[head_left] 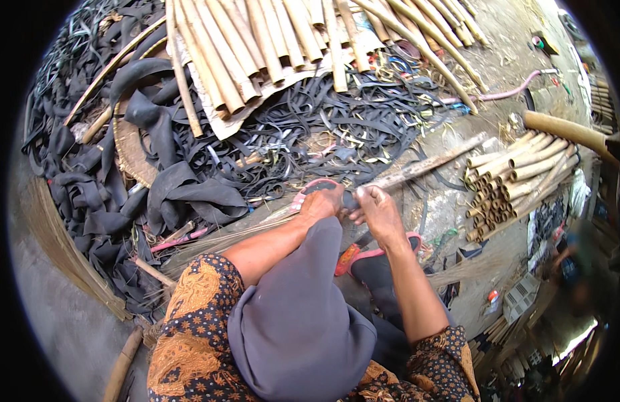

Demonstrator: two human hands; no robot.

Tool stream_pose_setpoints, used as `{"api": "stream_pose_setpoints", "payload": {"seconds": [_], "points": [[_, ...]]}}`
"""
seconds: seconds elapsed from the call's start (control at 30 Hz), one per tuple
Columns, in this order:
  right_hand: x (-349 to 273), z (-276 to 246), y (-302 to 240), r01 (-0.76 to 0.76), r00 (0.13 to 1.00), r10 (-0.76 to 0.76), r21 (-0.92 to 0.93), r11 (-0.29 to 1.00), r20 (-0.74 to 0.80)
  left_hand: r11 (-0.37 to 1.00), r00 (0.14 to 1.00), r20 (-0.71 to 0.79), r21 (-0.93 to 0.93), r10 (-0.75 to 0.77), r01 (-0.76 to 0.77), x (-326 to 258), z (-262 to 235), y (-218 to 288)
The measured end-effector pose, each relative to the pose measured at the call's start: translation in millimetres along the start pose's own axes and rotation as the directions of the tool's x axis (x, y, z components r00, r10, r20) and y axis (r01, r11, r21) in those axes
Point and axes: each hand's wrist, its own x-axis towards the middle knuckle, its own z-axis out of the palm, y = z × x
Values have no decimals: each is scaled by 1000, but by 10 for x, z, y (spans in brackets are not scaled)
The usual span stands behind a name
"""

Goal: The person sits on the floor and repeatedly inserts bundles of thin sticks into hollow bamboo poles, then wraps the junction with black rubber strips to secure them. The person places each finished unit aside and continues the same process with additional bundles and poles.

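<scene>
My left hand (321,204) and my right hand (378,211) are close together at the middle of the view. A small dark piece (349,200), which looks like black rubber, shows between them. My left fingers are closed at its left side, and my right thumb and fingers pinch at its right side. The fingers hide most of it, so its full shape cannot be made out. Beyond the hands lies a heap of narrow black rubber strips (310,110). Grey cloth (300,315) hangs below my hands and covers part of my left arm.
Bamboo poles (219,50) lie on a pale sheet at the top. Wide black rubber pieces (189,191) pile up on the left. A bundle of short bamboo tubes (517,177) lies right, near a weathered stick (424,164). Pink-edged sandals (377,253) show below.
</scene>
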Motion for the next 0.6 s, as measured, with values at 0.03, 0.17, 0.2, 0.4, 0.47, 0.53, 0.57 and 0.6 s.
{"api": "stream_pose_setpoints", "payload": {"seconds": [0.03,0.17,0.2,0.4,0.47,0.53,0.57,0.6], "points": [[-124,-5,70,53,998,-51,72,996,-33,1000,1000,3,13,-29,29,-7,-1,41],[-401,-73,179,-285,958,276,-154,946,-75,998,998,7,25,-60,60,-18,-33,103],[-465,-48,180,-214,976,195,-259,942,-99,995,995,13,25,-99,98,-1,-19,108],[-1270,-38,179,112,993,-121,-501,858,13,995,995,-4,-7,-104,104,160,41,-31],[-1472,-119,368,117,992,-128,-480,869,11,997,998,-28,-48,-64,62,159,-7,-53],[-1499,-198,665,169,980,-197,-466,868,-10,987,1000,-11,-163,-2,0,120,-129,-35],[-1433,-314,797,75,995,-95,-516,854,-13,978,999,35,-210,15,-7,93,-206,1],[-1323,-410,917,114,989,-146,-563,818,-12,948,994,21,-302,107,-95,-11,-267,50]]}}
